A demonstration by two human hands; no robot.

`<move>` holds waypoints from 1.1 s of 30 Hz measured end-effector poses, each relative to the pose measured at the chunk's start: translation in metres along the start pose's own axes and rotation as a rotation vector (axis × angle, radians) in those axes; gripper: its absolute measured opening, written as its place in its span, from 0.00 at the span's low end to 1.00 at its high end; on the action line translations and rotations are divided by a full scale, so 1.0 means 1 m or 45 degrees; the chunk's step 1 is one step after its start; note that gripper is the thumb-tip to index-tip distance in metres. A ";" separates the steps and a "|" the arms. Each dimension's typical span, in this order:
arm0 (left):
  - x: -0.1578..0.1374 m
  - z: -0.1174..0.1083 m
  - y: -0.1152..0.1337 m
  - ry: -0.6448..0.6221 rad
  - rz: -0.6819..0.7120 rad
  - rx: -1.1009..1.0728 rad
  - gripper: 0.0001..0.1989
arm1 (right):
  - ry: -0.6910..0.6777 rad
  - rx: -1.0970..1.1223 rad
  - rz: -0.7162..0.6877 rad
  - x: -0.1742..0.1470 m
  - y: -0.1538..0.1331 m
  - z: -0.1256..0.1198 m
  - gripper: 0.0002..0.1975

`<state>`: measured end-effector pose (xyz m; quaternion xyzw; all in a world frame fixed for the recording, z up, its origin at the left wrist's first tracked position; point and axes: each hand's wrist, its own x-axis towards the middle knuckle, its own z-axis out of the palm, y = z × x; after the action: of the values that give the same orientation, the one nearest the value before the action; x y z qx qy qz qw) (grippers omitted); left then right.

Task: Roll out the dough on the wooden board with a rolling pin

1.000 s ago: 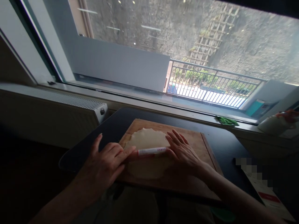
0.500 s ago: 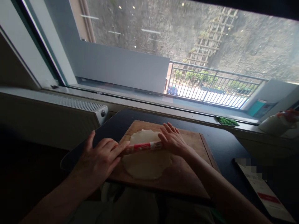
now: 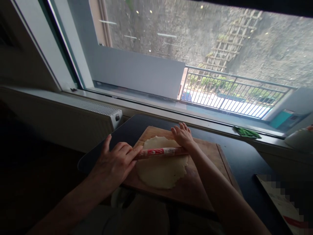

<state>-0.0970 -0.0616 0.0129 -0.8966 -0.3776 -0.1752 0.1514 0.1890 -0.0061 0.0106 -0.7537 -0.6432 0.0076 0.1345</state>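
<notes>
A rolling pin with a red and clear printed wrapper lies across a thin, pale sheet of dough. The dough has ragged edges and is spread on a wooden board. At the pin's left end, my left hand has its fingers bent over the pin, thumb sticking up and away. My right hand rests its heel on the pin's right end; its fingers stretch forward past the pin, above the dough's far right edge.
Under the board is a dark table with rounded corners. A partly blurred flat item lies at its right. Behind stands a window sill with a green cloth and a pale object. A radiator is at the left.
The view has shifted, moving the scene rightward. The right hand has moved forward over the pin from palm to heel, uncovering more of the dough's right side. The left hand stays at its end.
</notes>
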 end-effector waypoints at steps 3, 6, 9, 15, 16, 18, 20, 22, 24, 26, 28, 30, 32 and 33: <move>-0.005 0.001 0.004 -0.014 0.023 -0.017 0.23 | 0.036 0.024 -0.064 -0.050 0.007 0.001 0.26; -0.012 0.001 0.008 -0.021 0.059 -0.048 0.24 | 0.061 -0.012 -0.157 -0.098 0.013 -0.001 0.27; -0.012 0.000 0.007 -0.015 0.048 -0.057 0.23 | 0.110 -0.019 -0.143 -0.092 0.013 -0.001 0.26; -0.003 0.000 -0.006 0.022 -0.029 0.018 0.20 | 0.043 0.026 0.013 0.004 0.001 0.000 0.27; -0.003 0.000 -0.007 0.024 -0.029 0.023 0.20 | 0.033 0.023 0.002 0.005 0.000 0.000 0.27; -0.005 0.000 -0.006 0.013 -0.014 0.020 0.21 | 0.012 0.034 -0.036 -0.014 0.002 0.000 0.27; -0.008 -0.001 -0.002 0.006 0.006 0.008 0.22 | 0.010 0.036 -0.106 -0.053 0.006 0.000 0.27; -0.012 0.000 0.001 0.001 0.020 -0.014 0.23 | 0.067 -0.012 -0.206 -0.095 0.009 -0.002 0.27; -0.014 0.002 0.003 0.013 0.029 -0.042 0.23 | 0.139 -0.076 -0.268 -0.117 0.010 -0.004 0.25; -0.014 0.004 0.002 0.036 0.024 -0.070 0.22 | 0.152 -0.070 -0.219 -0.108 0.009 -0.003 0.25; -0.011 0.006 -0.002 0.059 0.000 -0.083 0.21 | 0.099 -0.004 -0.098 -0.073 0.007 -0.001 0.26; -0.007 0.006 -0.006 0.061 -0.030 -0.074 0.20 | 0.036 0.043 -0.010 -0.028 0.004 0.000 0.27; -0.004 0.005 -0.010 0.046 -0.050 -0.040 0.19 | 0.002 0.056 0.005 0.006 0.000 0.001 0.27; -0.003 0.004 -0.010 0.036 -0.057 -0.017 0.19 | -0.004 0.057 -0.004 0.014 -0.001 0.001 0.28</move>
<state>-0.1059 -0.0551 0.0089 -0.8863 -0.3942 -0.1939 0.1469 0.1904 0.0080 0.0121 -0.7495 -0.6443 0.0228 0.1503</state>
